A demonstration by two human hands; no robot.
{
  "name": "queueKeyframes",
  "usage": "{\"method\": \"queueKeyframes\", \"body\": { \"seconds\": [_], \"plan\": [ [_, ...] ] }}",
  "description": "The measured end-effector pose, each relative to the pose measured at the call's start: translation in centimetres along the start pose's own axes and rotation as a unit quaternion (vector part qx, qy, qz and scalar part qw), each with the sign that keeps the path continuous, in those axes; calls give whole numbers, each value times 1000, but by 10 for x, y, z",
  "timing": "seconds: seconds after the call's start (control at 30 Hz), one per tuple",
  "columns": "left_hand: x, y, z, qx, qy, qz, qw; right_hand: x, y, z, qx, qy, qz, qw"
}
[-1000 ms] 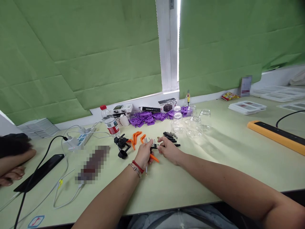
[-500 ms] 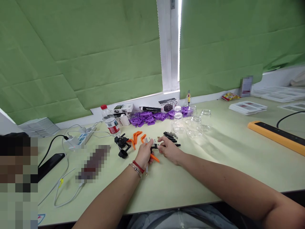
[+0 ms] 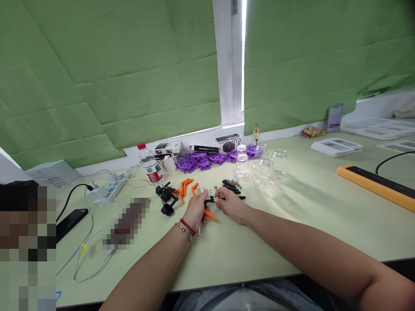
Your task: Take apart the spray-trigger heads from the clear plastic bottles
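Observation:
My left hand, with a red cord and a metal bangle at the wrist, is closed around a small black part. My right hand pinches at the right end of that part, its fingertips bent inward; what lies between them is too small to name. An orange piece sticks out below my left fingers, and I cannot tell if it is held or lies on the table. A thin metallic rod shows under the left wrist. Black pen-like tubes and small springs lie just beyond my right hand.
Orange bent pieces and a black jointed holder lie left of my hands. Clear glass jars, purple plastic parts and a bottle stand behind. At right is an orange power strip; another person shows at left.
Both hands stay almost in place at the black part, with only slight finger movement. The person at the left edge has shifted a little to the right.

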State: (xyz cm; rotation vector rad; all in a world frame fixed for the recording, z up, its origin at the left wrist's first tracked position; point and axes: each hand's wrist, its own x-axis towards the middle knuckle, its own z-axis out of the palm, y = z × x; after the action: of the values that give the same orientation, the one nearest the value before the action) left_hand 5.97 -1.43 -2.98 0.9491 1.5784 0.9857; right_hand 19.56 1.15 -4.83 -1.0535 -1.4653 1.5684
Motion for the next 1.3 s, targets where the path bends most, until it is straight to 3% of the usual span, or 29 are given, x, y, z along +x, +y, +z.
{"method": "queueKeyframes", "body": {
  "seconds": [0.27,0.6,1.3],
  "plan": [
    [-1,2,0,6,1,-2,1000,1,0,-1,-1,3,25,1000],
    [-3,3,0,12,-4,-1,1000,-3,-5,0,14,-1,1,1000],
    [-2,2,0,3,6,4,1000,-3,-6,0,-20,15,20,999]
  ]
}}
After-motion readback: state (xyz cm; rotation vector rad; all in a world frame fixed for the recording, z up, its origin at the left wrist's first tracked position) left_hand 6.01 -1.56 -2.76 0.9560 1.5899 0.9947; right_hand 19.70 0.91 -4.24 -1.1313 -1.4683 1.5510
